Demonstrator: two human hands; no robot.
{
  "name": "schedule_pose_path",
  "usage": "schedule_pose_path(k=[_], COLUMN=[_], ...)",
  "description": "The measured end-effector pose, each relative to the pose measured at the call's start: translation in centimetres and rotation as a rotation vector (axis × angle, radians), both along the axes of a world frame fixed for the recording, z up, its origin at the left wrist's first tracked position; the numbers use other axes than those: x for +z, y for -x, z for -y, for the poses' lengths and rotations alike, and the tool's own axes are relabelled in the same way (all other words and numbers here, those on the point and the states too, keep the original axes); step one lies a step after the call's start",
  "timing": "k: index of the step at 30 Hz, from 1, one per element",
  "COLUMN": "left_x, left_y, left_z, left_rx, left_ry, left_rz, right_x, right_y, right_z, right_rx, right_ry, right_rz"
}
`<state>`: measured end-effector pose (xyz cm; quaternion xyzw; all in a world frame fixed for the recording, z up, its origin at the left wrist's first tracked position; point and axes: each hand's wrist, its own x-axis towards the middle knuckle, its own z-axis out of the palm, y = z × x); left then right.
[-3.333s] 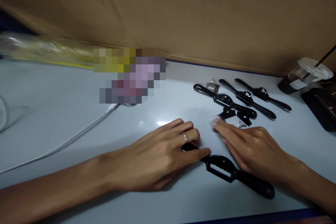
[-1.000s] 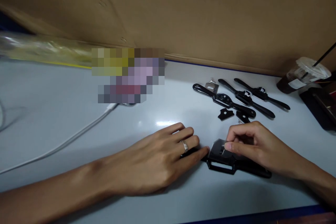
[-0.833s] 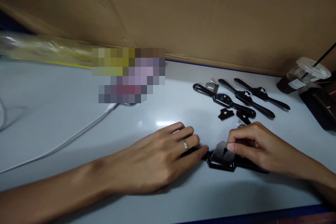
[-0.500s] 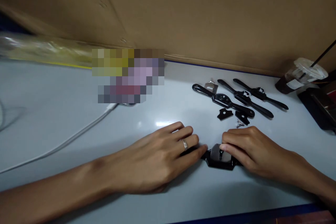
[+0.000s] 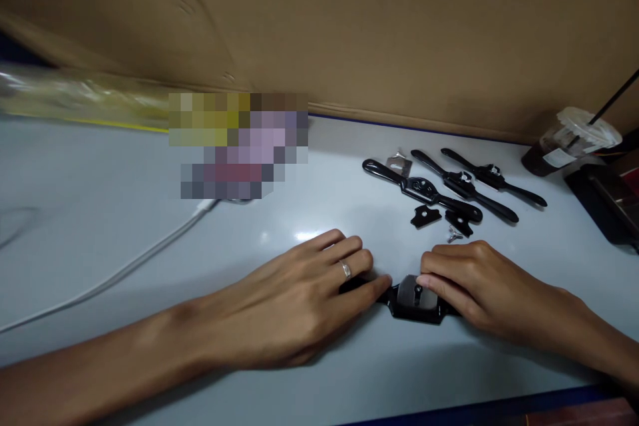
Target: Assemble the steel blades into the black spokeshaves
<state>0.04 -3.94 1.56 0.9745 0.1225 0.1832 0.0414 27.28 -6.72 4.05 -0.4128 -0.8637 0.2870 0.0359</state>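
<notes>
A black spokeshave (image 5: 415, 315) lies flat on the table between my hands, with a grey metal blade (image 5: 410, 293) seated on its middle. A small dark screw hole or stud shows through the blade's slot. My left hand (image 5: 314, 299), wearing a ring, is curled over the left handle, and its index finger or thumb reaches close to the body. With thumb and bent fingers together, my right hand (image 5: 474, 286) grips at the blade's right edge and covers most of the right handle.
Beyond my hands lie a bladeless spokeshave (image 5: 422, 190), two assembled spokeshaves (image 5: 462, 185), a loose blade (image 5: 399, 166), two black cap plates (image 5: 425, 215) and a thumbscrew (image 5: 454, 234). A drink cup (image 5: 564, 143) stands far right. A white cable (image 5: 124, 271) crosses the left side.
The view has shifted slightly, moving everything a little left. Both hands keep their places on the spokeshave; the left fingers have lifted or drawn back slightly, showing more of the handle.
</notes>
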Motion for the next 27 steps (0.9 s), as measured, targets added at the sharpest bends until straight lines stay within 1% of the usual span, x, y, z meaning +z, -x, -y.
schedule_pose_path(k=[2, 4, 6, 8, 9, 11, 13, 15, 20, 24, 27], left_x=[0.0, 0.0, -0.1, -0.2, -0.2, -0.2, -0.1, -0.1, -0.3, -0.1, 0.0], left_y=[0.0, 0.0, 0.0, 0.0, 0.1, 0.1, 0.2, 0.2, 0.0, 0.0, 0.0], left_z=[0.0, 0.0, 0.0, 0.1, 0.1, 0.1, 0.1, 0.0, 0.0, 0.0, 0.0], left_rx=[-0.001, -0.003, -0.002, 0.0, 0.002, 0.008, 0.006, 0.004, 0.009, 0.013, 0.007], left_ry=[0.005, 0.014, 0.021, 0.023, 0.023, 0.02, 0.02, 0.022, 0.018, 0.021, 0.021], left_rz=[-0.007, -0.004, -0.002, -0.002, -0.005, -0.003, -0.005, -0.006, 0.013, 0.006, -0.006], right_x=[-0.1, -0.1, 0.2, 0.6, 0.9, 1.3, 1.6, 1.5, 0.7, 0.0, -0.6], right_y=[0.1, 0.0, -0.3, -0.9, -1.3, -2.1, -2.7, -2.9, -2.4, -1.9, -1.4], right_z=[0.0, -0.1, -0.5, -1.1, -1.5, -2.2, -2.6, -2.7, -2.1, -1.8, -1.5], right_rx=[0.006, -0.025, -0.113, -0.239, -0.294, -0.372, -0.395, -0.379, -0.261, -0.194, -0.1], right_ry=[-0.032, -0.151, -0.362, -0.574, -0.65, -0.737, -0.76, -0.75, -0.665, -0.656, -0.628], right_rz=[-0.013, -0.054, -0.097, -0.106, -0.095, -0.054, -0.001, 0.035, 0.039, 0.038, 0.07])
